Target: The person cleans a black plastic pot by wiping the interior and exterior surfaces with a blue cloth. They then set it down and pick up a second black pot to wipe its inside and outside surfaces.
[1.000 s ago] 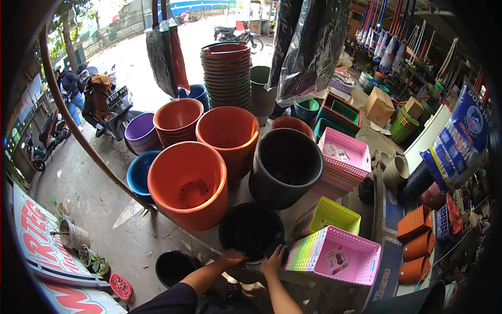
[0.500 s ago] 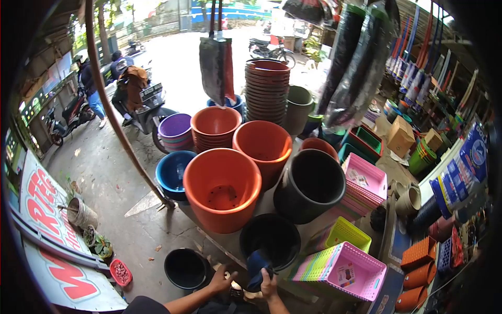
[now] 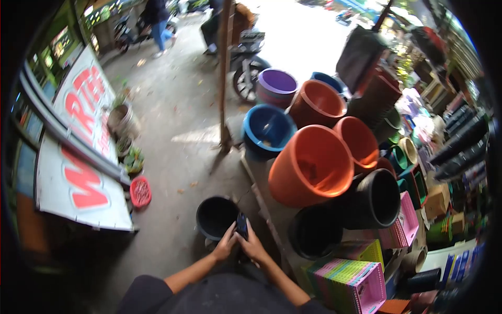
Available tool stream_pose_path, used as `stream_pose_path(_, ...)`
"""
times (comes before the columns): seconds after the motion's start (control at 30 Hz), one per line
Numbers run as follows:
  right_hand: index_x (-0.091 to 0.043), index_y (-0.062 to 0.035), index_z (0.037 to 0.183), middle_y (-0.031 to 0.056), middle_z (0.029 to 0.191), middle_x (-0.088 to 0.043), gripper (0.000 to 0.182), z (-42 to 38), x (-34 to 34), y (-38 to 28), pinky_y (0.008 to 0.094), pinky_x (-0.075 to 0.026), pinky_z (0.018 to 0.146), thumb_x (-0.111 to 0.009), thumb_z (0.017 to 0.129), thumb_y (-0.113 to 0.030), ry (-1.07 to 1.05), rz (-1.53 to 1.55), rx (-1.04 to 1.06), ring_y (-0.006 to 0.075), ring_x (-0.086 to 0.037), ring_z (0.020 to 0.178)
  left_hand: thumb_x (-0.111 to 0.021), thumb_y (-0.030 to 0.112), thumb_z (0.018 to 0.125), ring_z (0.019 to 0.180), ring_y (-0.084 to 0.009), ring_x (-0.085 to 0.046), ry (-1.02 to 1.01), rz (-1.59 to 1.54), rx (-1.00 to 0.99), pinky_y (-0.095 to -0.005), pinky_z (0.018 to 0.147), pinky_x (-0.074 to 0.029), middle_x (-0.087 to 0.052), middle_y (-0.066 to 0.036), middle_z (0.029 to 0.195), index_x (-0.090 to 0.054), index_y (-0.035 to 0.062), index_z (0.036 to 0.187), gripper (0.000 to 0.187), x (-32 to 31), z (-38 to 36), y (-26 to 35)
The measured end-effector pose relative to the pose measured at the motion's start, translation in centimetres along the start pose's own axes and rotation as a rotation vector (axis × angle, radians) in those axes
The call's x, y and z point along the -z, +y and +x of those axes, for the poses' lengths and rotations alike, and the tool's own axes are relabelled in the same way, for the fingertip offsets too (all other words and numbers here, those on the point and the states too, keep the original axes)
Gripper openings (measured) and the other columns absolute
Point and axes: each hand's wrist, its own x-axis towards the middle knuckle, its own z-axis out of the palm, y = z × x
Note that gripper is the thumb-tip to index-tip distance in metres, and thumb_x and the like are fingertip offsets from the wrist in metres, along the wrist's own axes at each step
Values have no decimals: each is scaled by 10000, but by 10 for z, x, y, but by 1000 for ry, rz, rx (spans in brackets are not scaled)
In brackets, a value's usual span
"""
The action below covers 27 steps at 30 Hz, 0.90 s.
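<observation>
Open floor (image 3: pixel 164 230) lets me pass left, as far as the red container (image 3: pixel 140 192). The black bucket (image 3: pixel 215 217) stands close ahead, the post (image 3: pixel 224 78) beyond; orange pots (image 3: pixel 314 165) crowd my right.

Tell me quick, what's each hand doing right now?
Left hand: closed on a small dark item, too blurry to name.
Right hand: closed on the same item, from the other side.
</observation>
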Motion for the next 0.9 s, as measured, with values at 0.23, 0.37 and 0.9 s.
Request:
stream_pose_path(0.23, -237, 87, 1477, 341, 1516, -250, 838, 29, -63, -75, 421, -296, 1137, -690, 866, -264, -109, -449, 296, 447, -322, 1394, -494, 241, 1015, 1277, -197, -476, 44, -657, 70, -346, 1079, -388, -438, -93, 1442, -210, 78, 1536, 615, 55, -8, 79)
stream_pose_path(0.37, -341, 94, 1429, 344, 1491, -290, 752, 46, -95, -91, 451, -308, 1129, -685, 873, -277, -68, -556, 404, 466, -337, 1377, -440, 184, 1032, 1321, -211, -441, 71, -664, -37, -365, 1116, -360, -412, -96, 1469, -176, 150, 1556, 588, 84, -9, 106)
stream_pose_path(0.9, -98, 43, 1522, 317, 1561, -139, 1038, 68, -87, -112, 429, -177, 1192, -720, 752, -269, -276, -667, 433, 431, -141, 1469, -210, 497, 1044, 1343, -308, -447, -44, -630, 152, -452, 1145, -329, -457, -170, 1453, -381, 29, 1452, 644, 113, 14, 149)
